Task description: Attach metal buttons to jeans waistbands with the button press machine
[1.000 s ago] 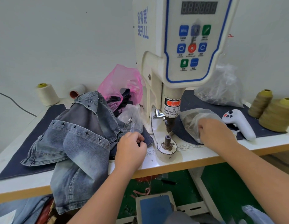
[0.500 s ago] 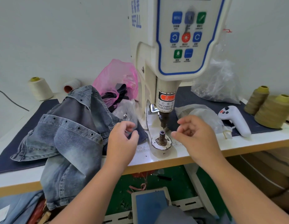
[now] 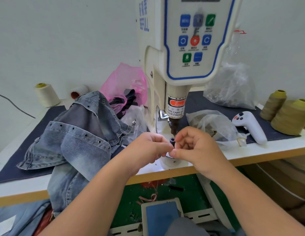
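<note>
Both hands, left (image 3: 148, 147) and right (image 3: 196, 147), have converged, fingers curled, contents unclear, around the dark cylindrical lower die (image 3: 172, 141); pinch risk from 12 o'clock ram.

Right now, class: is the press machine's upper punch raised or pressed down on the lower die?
Raised. The upper punch hangs clear above the lower die post, with a gap between them where both hands' fingertips meet.

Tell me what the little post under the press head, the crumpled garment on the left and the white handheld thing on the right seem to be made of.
Post: likely dark metal, dull and worn, with a hollow top. Garment: faded blue-grey denim, with visible seams and a row of metal-ringed holes. White handheld thing: probably smooth moulded plastic with a slight sheen, with small dark and red buttons.
</note>
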Action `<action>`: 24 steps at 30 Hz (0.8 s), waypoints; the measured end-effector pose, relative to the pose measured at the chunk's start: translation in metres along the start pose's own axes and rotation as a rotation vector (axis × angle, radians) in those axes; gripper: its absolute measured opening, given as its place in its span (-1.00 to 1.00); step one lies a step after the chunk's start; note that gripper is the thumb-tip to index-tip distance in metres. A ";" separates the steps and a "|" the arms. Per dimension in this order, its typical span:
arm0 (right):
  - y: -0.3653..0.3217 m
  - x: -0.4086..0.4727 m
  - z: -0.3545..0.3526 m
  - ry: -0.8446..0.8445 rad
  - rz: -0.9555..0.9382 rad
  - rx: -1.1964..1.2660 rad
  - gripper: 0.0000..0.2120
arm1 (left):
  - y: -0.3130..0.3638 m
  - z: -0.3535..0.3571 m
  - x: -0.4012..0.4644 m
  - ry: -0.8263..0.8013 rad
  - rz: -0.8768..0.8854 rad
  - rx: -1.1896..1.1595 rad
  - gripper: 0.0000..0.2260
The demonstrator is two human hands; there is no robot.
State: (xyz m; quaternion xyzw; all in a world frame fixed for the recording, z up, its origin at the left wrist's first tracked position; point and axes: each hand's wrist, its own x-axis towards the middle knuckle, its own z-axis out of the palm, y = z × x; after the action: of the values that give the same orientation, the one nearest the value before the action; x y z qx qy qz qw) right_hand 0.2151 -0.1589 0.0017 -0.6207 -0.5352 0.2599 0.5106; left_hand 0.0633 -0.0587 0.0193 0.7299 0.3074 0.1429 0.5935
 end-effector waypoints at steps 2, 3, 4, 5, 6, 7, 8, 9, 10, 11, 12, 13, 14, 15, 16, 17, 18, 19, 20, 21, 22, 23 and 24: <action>-0.001 0.000 0.000 0.013 -0.001 0.013 -0.70 | 0.003 -0.001 0.002 -0.049 -0.033 -0.063 -0.88; -0.001 0.001 0.000 0.027 0.000 0.018 -0.71 | 0.004 -0.001 0.003 -0.078 -0.057 -0.103 -0.87; -0.001 0.001 -0.001 0.042 -0.002 0.024 -0.70 | 0.005 -0.002 0.004 -0.110 -0.088 -0.148 -0.87; -0.001 0.001 -0.001 0.053 -0.006 0.030 -0.71 | 0.005 -0.003 0.005 -0.146 -0.121 -0.197 -0.89; 0.000 0.001 -0.002 0.061 -0.011 0.033 -0.73 | 0.005 -0.004 0.006 -0.174 -0.153 -0.244 -0.89; 0.001 0.002 -0.002 0.068 -0.017 0.032 -0.75 | 0.004 -0.003 0.008 -0.179 -0.184 -0.283 -0.86; 0.002 0.002 -0.003 0.077 -0.018 0.028 -0.76 | 0.003 -0.002 0.010 -0.156 -0.219 -0.317 -0.81; 0.003 0.002 -0.003 0.090 -0.015 0.023 -0.75 | 0.002 0.000 0.013 -0.111 -0.249 -0.346 -0.79; 0.005 0.003 -0.004 0.105 -0.007 0.018 -0.75 | 0.001 0.002 0.015 -0.057 -0.269 -0.371 -0.79; 0.007 0.003 -0.004 0.116 0.003 0.016 -0.75 | 0.000 0.005 0.017 0.000 -0.277 -0.399 -0.81; 0.008 0.002 -0.004 0.122 0.010 0.015 -0.76 | -0.001 0.008 0.018 0.053 -0.279 -0.431 -0.83; 0.009 0.001 -0.004 0.124 0.014 0.013 -0.78 | -0.002 0.011 0.019 0.102 -0.275 -0.465 -0.84; 0.010 0.000 -0.004 0.124 0.016 0.009 -0.78 | -0.002 0.012 0.020 0.146 -0.268 -0.498 -0.85; 0.011 -0.001 -0.003 0.125 0.019 0.006 -0.78 | -0.003 0.014 0.021 0.178 -0.263 -0.528 -0.85; 0.012 -0.002 -0.003 0.127 0.023 0.004 -0.79 | -0.002 0.015 0.021 0.194 -0.257 -0.549 -0.85; 0.012 -0.003 -0.003 0.130 0.028 -0.002 -0.79 | -0.002 0.016 0.021 0.197 -0.251 -0.557 -0.83; 0.013 -0.003 -0.002 0.134 0.033 -0.012 -0.79 | -0.001 0.016 0.021 0.192 -0.248 -0.557 -0.81; 0.013 -0.003 -0.002 0.136 0.038 -0.022 -0.79 | 0.000 0.018 0.021 0.184 -0.247 -0.558 -0.81; 0.013 -0.004 -0.002 0.137 0.043 -0.027 -0.79 | 0.000 0.018 0.021 0.177 -0.248 -0.564 -0.80; 0.013 -0.005 -0.001 0.138 0.047 -0.029 -0.79 | 0.001 0.019 0.021 0.171 -0.249 -0.574 -0.80; 0.013 -0.005 -0.001 0.138 0.049 -0.029 -0.80 | 0.002 0.020 0.020 0.170 -0.250 -0.585 -0.80; 0.012 -0.006 -0.001 0.138 0.050 -0.030 -0.80 | 0.002 0.021 0.021 0.172 -0.252 -0.598 -0.80; 0.012 -0.007 0.000 0.138 0.051 -0.032 -0.80 | 0.003 0.022 0.021 0.177 -0.256 -0.616 -0.81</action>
State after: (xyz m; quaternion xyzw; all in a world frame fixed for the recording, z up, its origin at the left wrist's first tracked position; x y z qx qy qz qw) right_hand 0.2181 -0.1643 -0.0106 -0.6585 -0.4870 0.2209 0.5295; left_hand 0.0924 -0.0630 0.0133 0.4566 0.3893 0.2163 0.7702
